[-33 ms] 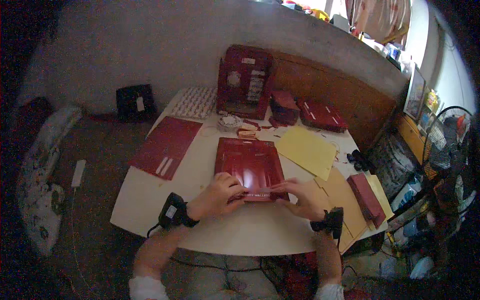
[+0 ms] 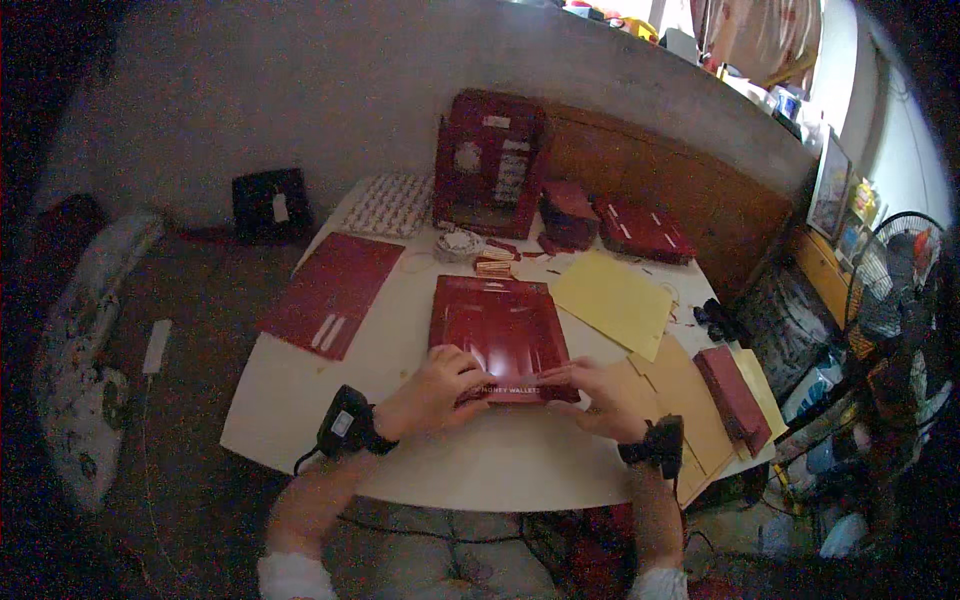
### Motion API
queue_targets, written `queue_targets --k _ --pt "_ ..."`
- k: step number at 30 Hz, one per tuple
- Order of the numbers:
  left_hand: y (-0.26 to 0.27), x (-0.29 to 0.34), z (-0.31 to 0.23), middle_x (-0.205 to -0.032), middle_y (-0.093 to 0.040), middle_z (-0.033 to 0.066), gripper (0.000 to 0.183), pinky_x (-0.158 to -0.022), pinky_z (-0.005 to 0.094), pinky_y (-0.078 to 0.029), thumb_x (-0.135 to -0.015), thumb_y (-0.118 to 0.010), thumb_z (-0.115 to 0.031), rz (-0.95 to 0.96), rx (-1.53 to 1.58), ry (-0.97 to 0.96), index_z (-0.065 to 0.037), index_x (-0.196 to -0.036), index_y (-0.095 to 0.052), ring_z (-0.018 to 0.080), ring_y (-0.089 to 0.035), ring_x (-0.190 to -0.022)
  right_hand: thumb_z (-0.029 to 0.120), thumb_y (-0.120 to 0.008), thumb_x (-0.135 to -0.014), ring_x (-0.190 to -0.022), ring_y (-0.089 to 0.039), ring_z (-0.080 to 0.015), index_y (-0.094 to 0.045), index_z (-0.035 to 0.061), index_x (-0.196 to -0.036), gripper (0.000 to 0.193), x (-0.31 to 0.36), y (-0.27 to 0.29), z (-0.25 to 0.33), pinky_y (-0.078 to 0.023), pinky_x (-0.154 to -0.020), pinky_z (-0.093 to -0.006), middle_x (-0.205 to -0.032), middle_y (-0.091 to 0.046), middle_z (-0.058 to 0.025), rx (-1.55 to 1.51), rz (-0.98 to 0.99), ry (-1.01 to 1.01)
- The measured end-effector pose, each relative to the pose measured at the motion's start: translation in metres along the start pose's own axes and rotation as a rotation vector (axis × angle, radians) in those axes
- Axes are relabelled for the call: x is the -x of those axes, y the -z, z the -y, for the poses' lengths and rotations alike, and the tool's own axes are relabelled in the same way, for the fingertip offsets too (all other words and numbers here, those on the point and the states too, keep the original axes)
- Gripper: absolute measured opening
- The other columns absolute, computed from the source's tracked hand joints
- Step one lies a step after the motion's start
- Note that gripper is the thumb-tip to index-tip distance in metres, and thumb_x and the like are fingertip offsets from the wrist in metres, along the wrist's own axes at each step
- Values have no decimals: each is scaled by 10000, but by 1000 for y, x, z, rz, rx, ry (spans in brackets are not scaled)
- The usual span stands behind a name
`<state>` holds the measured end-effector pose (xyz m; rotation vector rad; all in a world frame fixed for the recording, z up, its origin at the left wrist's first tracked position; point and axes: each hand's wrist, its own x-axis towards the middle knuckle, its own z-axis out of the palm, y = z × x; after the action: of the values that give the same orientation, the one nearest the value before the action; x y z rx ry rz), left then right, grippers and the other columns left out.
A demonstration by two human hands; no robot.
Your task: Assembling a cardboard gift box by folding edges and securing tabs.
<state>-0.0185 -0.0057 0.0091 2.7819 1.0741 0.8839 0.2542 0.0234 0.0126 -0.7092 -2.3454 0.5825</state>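
A flat, glossy dark red box [image 2: 497, 328] with pale printing along its near edge lies on the white table in front of me. My left hand [image 2: 450, 387] grips its near left corner, fingers curled over the edge. At the near right corner, my right hand [image 2: 597, 388] has fingers on top, pressed to the printed edge, with the thumb low at the side. Both thumbs are partly hidden. Light reflects off the box's middle. To its left is a flat dark red sheet [image 2: 335, 290] with two white strips; to its right, a yellow sheet [image 2: 615, 302].
The white table [image 2: 440, 480] has a curved near edge. At its back stand a tall dark red case [image 2: 488, 165], dark red stacks [image 2: 645, 230] and a tray of small pale pieces [image 2: 385, 207]. Tan sheets [image 2: 690, 400] and a narrow red stack [image 2: 733, 395] lie right, near a fan [image 2: 895, 275].
My right hand has shifted very slightly at the near right corner. The box and my left hand stay in place.
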Motion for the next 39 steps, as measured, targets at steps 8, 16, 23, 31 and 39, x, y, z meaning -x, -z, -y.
queue_targets --k 8,16,23,31,39 --pt "-9 0 -5 -914 -536 96 350 -861 420 -351 -684 -684 -235 27 -44 30 -73 -980 -590 281 -476 -922 148 -678 -758 -797 -544 -247 -585 108 -1097 354 -2 -27 -12 -418 -731 -354 -833 -584 -77 107 -32 106" --pt "-2 -2 -16 -902 -543 94 336 -880 426 -348 -694 -673 -242 -24 -165 20 -73 -972 -588 274 -480 -928 159 -684 -758 -808 -545 -240 -583 97 -1083 346 -1 -28 -6 -404 -766 -349 -848 -591 -61 60 -51 85" --pt "-15 0 -15 -855 -553 75 296 -875 427 -355 -697 -675 -269 -27 -296 -26 -84 -919 -609 263 -491 -908 147 -693 -746 -871 -542 -230 -588 101 -1056 330 -1 -38 -5 -379 -854 -359 -866 -610 -43 73 -85 20" --pt "-34 0 -10 -936 -546 64 237 -868 403 -374 -725 -645 -209 -76 -166 -103 -84 -922 -606 259 -491 -924 156 -707 -720 -892 -534 -247 -572 97 -978 297 -4 -50 2 -307 -964 -406 -884 -608 -38 75 -67 -89" --pt "-24 -7 -27 -941 -560 82 268 -878 413 -373 -731 -638 -172 -49 -10 -12 -55 -962 -570 272 -496 -953 134 -725 -677 -910 -526 -274 -538 96 -884 281 0 -55 -7 -266 -1014 -454 -889 -591 -53 66 -75 -5"
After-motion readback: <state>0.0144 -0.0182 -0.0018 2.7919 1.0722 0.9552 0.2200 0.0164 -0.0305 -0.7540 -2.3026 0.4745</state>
